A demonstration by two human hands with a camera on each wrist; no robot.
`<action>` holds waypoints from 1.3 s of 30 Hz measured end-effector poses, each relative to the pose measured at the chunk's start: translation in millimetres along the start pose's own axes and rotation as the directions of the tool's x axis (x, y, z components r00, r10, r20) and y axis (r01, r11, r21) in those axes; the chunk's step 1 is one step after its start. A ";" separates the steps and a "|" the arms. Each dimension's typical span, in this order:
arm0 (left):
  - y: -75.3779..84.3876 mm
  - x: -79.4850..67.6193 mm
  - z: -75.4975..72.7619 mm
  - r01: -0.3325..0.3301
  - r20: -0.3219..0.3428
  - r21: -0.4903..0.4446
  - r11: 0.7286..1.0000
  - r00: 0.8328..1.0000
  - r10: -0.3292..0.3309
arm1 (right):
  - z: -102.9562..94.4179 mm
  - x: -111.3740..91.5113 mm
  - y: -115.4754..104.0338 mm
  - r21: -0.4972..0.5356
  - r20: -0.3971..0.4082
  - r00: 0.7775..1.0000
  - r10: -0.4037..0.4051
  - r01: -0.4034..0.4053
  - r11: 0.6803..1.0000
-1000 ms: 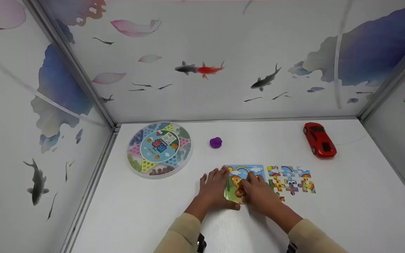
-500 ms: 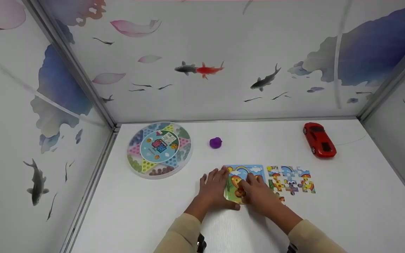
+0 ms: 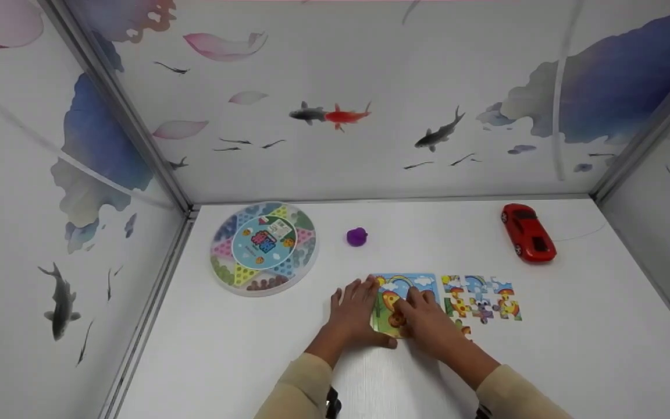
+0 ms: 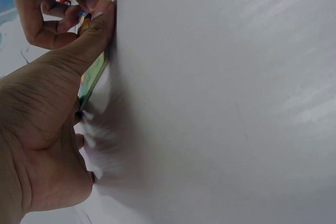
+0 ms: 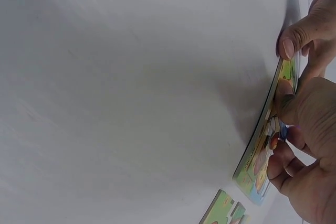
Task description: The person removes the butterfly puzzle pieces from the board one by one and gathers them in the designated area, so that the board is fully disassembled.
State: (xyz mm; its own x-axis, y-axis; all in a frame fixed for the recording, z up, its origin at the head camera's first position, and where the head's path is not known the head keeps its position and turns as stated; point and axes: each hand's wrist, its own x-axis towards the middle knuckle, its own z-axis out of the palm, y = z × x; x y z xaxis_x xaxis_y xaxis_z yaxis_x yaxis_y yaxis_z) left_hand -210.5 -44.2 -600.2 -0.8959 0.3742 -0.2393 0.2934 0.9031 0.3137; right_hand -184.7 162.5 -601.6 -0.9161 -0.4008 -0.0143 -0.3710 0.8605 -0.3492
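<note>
A flat jigsaw puzzle board (image 3: pixel 407 280) with a rainbow, clouds and animals lies on the white table. My left hand (image 3: pixel 355 314) rests at its left side, fingers fairly straight along that edge and the thumb at the front edge. My right hand (image 3: pixel 431 323) bends over the right half of the board. In the right wrist view its thumb and curled fingers (image 5: pixel 286 163) pinch at a puzzle piece (image 5: pixel 283 131) with blue on it, mostly hidden by the fingers. Right of the board, several puzzle pieces (image 3: pixel 482 305) lie loosely joined in rows, partly behind the right hand.
A round Chinese checkers box (image 3: pixel 264 247) stands at the back left. A small purple toy (image 3: pixel 356 236) sits behind the board. Toward the back right is a red toy car (image 3: pixel 528 233). Printed wall panels (image 3: pixel 387 163) enclose the table at the back and sides.
</note>
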 end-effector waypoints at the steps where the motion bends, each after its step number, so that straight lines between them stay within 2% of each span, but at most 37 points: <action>1: 0.0 0.0 -0.2 0.000 0.002 -0.001 1.000 1.000 0.000 | -0.3 -0.1 -0.3 0.003 0.006 1.000 0.005 -0.005 1.000; 14: 0.7 0.7 0.1 0.001 0.005 -0.021 1.000 1.000 -0.001 | 1.6 -1.5 0.3 -0.015 0.041 0.999 0.012 -0.012 1.000; 25: 0.1 0.6 0.6 0.000 0.000 -0.034 0.999 1.000 0.000 | -2.7 -4.5 -1.9 -0.102 0.054 0.996 -0.067 0.072 0.992; 30: -0.3 0.6 1.6 -0.001 -0.002 -0.039 0.999 1.000 0.001 | -5.0 -6.6 0.0 -0.103 0.065 0.994 -0.083 0.089 0.991; 39: -1.8 2.4 3.3 0.000 -0.004 -0.034 0.999 1.000 0.000 | -4.7 -13.2 6.4 -0.162 0.010 0.984 -0.180 0.179 0.970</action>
State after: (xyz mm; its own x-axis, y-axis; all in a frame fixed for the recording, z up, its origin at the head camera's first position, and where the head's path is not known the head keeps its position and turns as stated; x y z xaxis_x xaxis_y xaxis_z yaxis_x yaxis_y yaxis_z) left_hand -212.2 -44.3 -604.4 -0.8974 0.3734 -0.2352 0.2822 0.8953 0.3446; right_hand -175.7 174.8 -599.3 -0.8327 -0.5524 0.0394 -0.5490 0.8141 -0.1892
